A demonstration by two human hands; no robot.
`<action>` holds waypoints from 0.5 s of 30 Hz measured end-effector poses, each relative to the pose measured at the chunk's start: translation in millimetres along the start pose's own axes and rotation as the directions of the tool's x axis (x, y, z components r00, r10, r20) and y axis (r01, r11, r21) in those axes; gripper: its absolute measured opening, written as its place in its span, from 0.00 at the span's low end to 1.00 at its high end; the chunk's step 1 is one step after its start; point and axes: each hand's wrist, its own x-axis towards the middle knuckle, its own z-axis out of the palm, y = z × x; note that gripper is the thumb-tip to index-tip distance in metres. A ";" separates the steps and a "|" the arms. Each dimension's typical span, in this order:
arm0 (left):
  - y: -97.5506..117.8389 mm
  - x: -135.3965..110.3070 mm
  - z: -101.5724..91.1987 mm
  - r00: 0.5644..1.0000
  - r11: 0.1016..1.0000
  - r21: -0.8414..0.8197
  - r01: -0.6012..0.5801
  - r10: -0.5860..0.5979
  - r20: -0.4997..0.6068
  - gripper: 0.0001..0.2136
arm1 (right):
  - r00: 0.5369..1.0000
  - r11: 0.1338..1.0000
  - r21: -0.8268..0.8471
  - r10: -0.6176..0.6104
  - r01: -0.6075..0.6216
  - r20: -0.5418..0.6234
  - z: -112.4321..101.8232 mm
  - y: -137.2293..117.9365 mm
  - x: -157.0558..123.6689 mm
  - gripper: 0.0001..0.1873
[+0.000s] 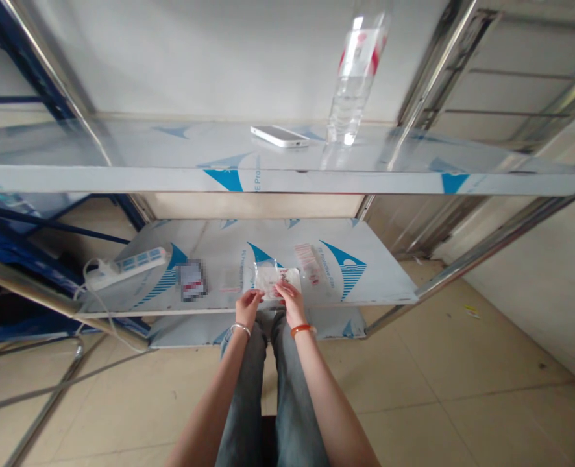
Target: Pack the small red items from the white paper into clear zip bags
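Lower shelf [379, 279], blue print on its film cover: "Protective Film", beside a blue fin logo. Upper shelf [317, 181], front edge: same print cut off, only "E Prote" legible. Bottle [355, 71], red and white label: unreadable. Clear bag [272, 280], red-printed packet [309, 259], pixelated card [192, 280]: nothing legible.

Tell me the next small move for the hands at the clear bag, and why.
Likely pinch and lift the clear bag slightly: the left hand and right hand touch its near edge, and it lies flat on the lower shelf beside another small packet.
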 end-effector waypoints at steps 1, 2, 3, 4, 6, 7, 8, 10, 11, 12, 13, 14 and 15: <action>-0.4 0.4 -0.7 1.000 1.000 -0.009 0.001 -0.001 -0.017 0.13 | 1.000 1.000 -0.005 0.000 0.000 0.005 0.0 0.6 0.1 0.21; -0.9 1.0 -1.4 0.999 1.000 -0.016 0.002 -0.003 -0.035 0.14 | 1.000 1.000 -0.013 0.003 -0.003 0.011 0.0 1.3 0.2 0.20; -1.5 1.5 -2.1 0.998 1.000 -0.022 0.003 -0.004 -0.056 0.14 | 1.000 1.000 -0.026 0.006 -0.005 0.017 0.0 2.1 0.2 0.19; -2.3 2.2 -2.9 0.997 1.000 -0.026 0.003 -0.005 -0.075 0.14 | 1.000 0.999 -0.045 0.002 0.000 0.025 0.1 2.9 0.2 0.19; -4.3 3.4 -4.3 0.995 0.999 -0.032 0.005 -0.009 -0.104 0.14 | 0.998 0.995 -0.097 -0.035 0.039 0.044 0.1 5.1 0.5 0.18; -5.3 4.0 -4.9 0.994 0.999 -0.034 0.008 -0.011 -0.112 0.14 | 0.996 0.990 -0.122 -0.064 0.071 0.056 0.0 6.4 0.9 0.17; -6.2 4.5 -5.4 0.993 0.999 -0.035 0.010 -0.014 -0.116 0.14 | 0.993 0.984 -0.143 -0.095 0.104 0.072 -0.2 8.1 1.7 0.17; -7.8 5.0 -6.0 0.992 0.999 -0.035 0.009 -0.013 -0.123 0.14 | 0.985 0.972 -0.173 -0.142 0.158 0.102 -0.9 12.2 4.2 0.17; -8.4 5.1 -6.2 0.992 0.999 -0.032 0.005 -0.009 -0.127 0.14 | 0.981 0.966 -0.186 -0.158 0.177 0.114 -1.5 14.7 5.7 0.17; -8.8 5.1 -6.3 0.991 1.000 -0.028 -0.003 -0.001 -0.130 0.14 | 0.977 0.960 -0.200 -0.174 0.196 0.122 -2.0 17.2 7.4 0.17; -9.2 5.0 -6.3 0.991 1.000 -0.023 -0.010 0.007 -0.134 0.14 | 0.974 0.953 -0.215 -0.191 0.214 0.126 -2.6 19.8 9.1 0.17; -9.6 4.9 -6.2 0.990 1.000 -0.019 -0.018 0.015 -0.137 0.14 | 0.970 0.946 -0.228 -0.206 0.231 0.127 -3.1 22.3 10.6 0.17; -10.0 4.8 -6.2 0.990 1.000 -0.015 -0.025 0.023 -0.140 0.14 | 0.967 0.940 -0.239 -0.220 0.245 0.127 -3.6 24.5 11.9 0.17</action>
